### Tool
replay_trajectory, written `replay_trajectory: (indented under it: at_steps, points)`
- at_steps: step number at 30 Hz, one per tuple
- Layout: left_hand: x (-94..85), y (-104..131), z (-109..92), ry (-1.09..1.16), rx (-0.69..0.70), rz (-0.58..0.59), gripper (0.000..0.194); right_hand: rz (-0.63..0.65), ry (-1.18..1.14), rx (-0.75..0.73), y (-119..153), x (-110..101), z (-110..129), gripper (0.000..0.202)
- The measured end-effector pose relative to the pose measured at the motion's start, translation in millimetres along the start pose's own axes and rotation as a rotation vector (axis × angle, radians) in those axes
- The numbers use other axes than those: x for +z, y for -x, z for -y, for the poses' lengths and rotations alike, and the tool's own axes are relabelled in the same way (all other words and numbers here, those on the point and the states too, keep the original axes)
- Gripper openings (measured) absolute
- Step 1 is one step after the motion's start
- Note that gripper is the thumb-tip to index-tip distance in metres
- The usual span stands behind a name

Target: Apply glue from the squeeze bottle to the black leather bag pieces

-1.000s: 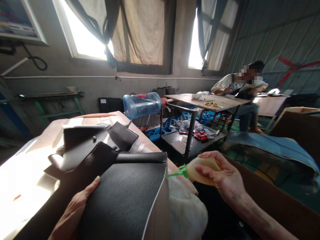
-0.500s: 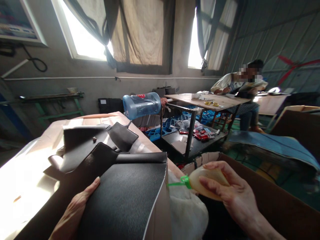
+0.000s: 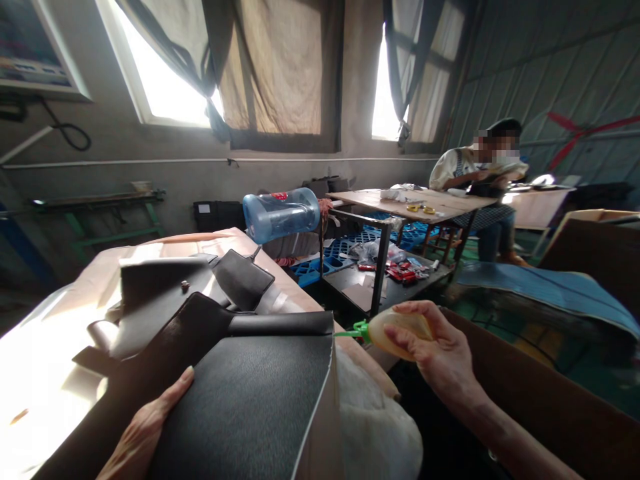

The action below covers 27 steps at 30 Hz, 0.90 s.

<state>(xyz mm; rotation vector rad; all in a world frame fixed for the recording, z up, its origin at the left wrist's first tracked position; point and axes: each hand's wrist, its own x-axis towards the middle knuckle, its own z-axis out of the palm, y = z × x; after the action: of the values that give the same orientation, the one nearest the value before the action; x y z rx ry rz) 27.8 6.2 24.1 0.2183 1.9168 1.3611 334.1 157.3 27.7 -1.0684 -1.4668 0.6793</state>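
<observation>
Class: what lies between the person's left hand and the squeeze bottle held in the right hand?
In the head view, the black leather panel spans from left hand to the squeeze bottle green nozzle.

— What do you have ahead of you?

— You face a grey wall with two bright windows [image 3: 165, 80], each half covered by tan curtains [image 3: 273, 67].

— And to your right?

— You see a wooden work table [image 3: 415, 203] on a dark metal frame, a person [image 3: 480, 180] seated behind it, blue plastic pallets [image 3: 350, 247] on the floor beneath. A corrugated metal wall [image 3: 550, 80] runs along that side. A green metal rack [image 3: 100, 213] stands against the wall on your left.
</observation>
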Motion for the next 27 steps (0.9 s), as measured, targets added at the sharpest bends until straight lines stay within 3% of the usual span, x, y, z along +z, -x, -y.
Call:
replay_trajectory:
  at_steps: [4, 8, 18, 22, 27]
  points:
    - [6.4, 17.1, -7.7, 0.031, -0.115, 0.085, 0.038, 0.023, -0.010, 0.060, 4.8, -4.2, 2.8, 0.034]
    - [10.3, 29.7, -11.3, 0.097, -0.022, 0.056, 0.048, 0.064, -0.046, 0.138, 18.2, -13.8, 9.0, 0.036]
    - [3.7, 10.7, 7.4, 0.124, -0.023, 0.135, 0.046, 0.088, -0.117, 0.195, 47.7, -31.5, 6.9, 0.037]
    - [5.0, 15.2, 9.2, 0.185, -0.045, 0.194, 0.040, 0.044, -0.143, 0.196, 58.7, -36.7, 11.5, 0.035]
    - [5.8, 22.5, 5.1, 0.170, -0.030, 0.203, 0.044, 0.110, -0.185, 0.237, 73.2, -43.2, 16.4, 0.033]
